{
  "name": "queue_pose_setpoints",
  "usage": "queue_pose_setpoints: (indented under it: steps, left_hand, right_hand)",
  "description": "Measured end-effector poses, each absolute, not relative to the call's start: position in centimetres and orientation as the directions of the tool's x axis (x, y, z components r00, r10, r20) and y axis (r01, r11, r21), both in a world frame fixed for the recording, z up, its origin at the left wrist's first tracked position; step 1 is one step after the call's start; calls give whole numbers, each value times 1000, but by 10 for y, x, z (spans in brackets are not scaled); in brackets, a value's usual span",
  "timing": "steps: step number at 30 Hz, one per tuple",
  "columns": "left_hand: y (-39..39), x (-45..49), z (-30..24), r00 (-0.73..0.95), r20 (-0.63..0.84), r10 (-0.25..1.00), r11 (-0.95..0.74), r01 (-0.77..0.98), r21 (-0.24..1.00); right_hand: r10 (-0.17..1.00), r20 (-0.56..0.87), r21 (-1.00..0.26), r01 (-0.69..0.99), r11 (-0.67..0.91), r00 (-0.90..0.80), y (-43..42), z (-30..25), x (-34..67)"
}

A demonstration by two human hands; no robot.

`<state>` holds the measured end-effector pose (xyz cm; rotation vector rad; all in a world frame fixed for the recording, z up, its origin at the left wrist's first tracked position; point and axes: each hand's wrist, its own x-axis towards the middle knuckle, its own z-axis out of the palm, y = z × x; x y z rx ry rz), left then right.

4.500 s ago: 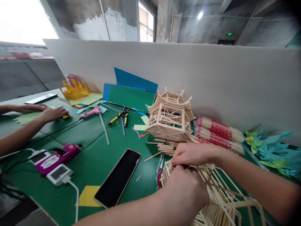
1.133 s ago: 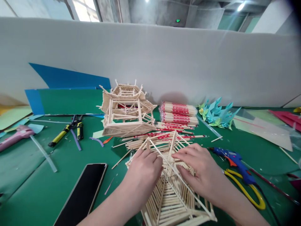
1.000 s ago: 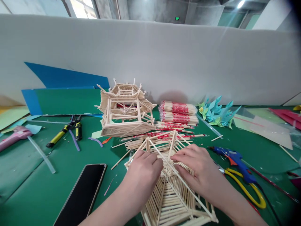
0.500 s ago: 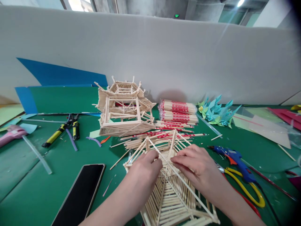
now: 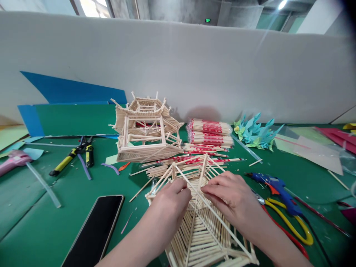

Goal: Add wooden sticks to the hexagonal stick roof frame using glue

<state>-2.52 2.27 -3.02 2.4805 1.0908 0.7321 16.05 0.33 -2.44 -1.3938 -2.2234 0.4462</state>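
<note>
A framework of thin wooden sticks [image 5: 204, 237] with slatted sides stands in front of me. One long stick [image 5: 222, 221] runs diagonally across its top. My left hand [image 5: 174, 200] is closed over the frame's left part, fingers curled; what they grip is hidden. From the right, my right hand [image 5: 230, 193] reaches over the frame. Its fingertips are pressed together beside the long stick, and I cannot make out what is between them. Behind stands a tiered pavilion-like stick model [image 5: 147, 129].
Bundles of wrapped sticks [image 5: 210, 132] and loose sticks lie behind the frame. At right are a blue glue gun [image 5: 278, 189], yellow-and-red-handled pliers [image 5: 302, 226] and teal folded paper [image 5: 258, 133]. A phone [image 5: 94, 230], yellow-black pliers [image 5: 69, 159] and a pink glue gun [image 5: 15, 161] lie left.
Almost nothing differs. The view has shifted very slightly, and both hands keep their places at the stick frame.
</note>
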Motion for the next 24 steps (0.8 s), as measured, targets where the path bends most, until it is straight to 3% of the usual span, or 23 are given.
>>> queue_pose_setpoints:
  steps: [6, 12, 19, 24]
  left_hand:
    - [22, -26, -30, 595, 234, 769, -620, 605, 499]
    - [21, -25, -29, 627, 142, 766, -619, 658, 429]
    - [19, -29, -34, 692, 118, 712, -685, 649, 331]
    - [20, -30, -35, 677, 118, 726, -671, 661, 335]
  right_hand:
    - [904, 212, -513, 745, 426, -371, 3, -24, 162]
    - [885, 260, -500, 730, 466, -387, 3, -29, 162]
    - [854, 309, -453, 725, 519, -418, 2, -36, 163]
    - [857, 298, -435, 739, 514, -420, 1, -35, 163]
